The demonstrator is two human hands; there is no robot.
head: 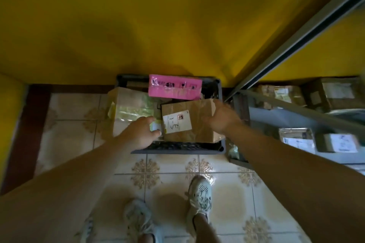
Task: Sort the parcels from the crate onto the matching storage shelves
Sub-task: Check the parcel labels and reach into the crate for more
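A dark plastic crate (177, 149) stands on the tiled floor against the yellow wall, full of parcels. On top lies a brown cardboard box (199, 124) with a white label (177, 121) marked by hand. My right hand (222, 117) grips the box's right edge. My left hand (141, 131) rests at its left edge, fingers on a small white-labelled parcel (156, 126). A pink parcel (174, 87) lies at the back of the crate. A large tan parcel (128, 108) with shiny tape leans out at the left.
Grey metal shelves (296, 116) stand at the right, holding several brown boxes (335, 94) and labelled parcels (298, 139). A shelf upright (296, 33) runs diagonally up to the right. My two feet in pale shoes (199, 197) stand on the patterned tiles just before the crate.
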